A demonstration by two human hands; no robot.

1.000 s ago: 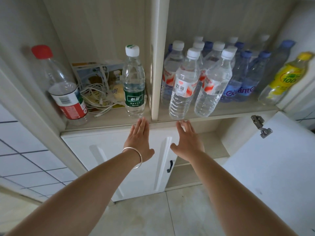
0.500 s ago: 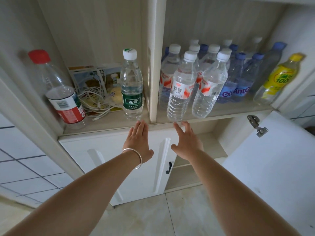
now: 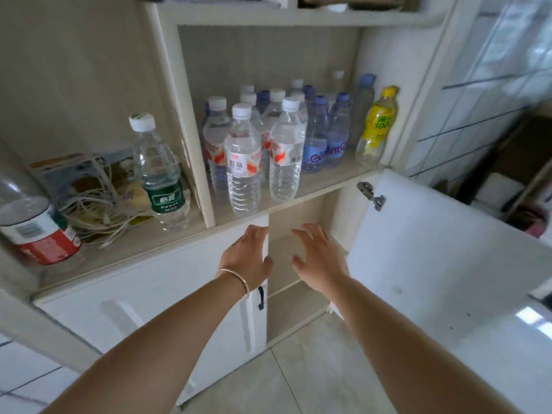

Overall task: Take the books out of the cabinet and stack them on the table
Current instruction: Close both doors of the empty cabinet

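Observation:
A pale wooden cabinet (image 3: 191, 121) fills the view. My left hand (image 3: 248, 256), a silver bangle on its wrist, is stretched out flat in front of the closed lower left door (image 3: 155, 303), fingers apart and empty. My right hand (image 3: 319, 261) is spread open in front of the open lower right compartment (image 3: 295, 234), holding nothing. That compartment shows only bare shelves. A flat box or booklet (image 3: 74, 171) lies under tangled white cables (image 3: 98, 207) on the left shelf. The shelf at the very top (image 3: 298, 16) carries dim items that I cannot make out.
A green-label bottle (image 3: 159, 174) and a red-label bottle (image 3: 33, 225) stand on the left shelf. Several water bottles (image 3: 263, 147) and a yellow drink bottle (image 3: 378, 124) crowd the right shelf. The lower right door (image 3: 433, 252) swings open to the right. Below is tiled floor (image 3: 298, 383).
The view has swung left and up, so the cabinet sits further right and the top shelf edge appears. Both hands have moved right, in front of the open lower compartment.

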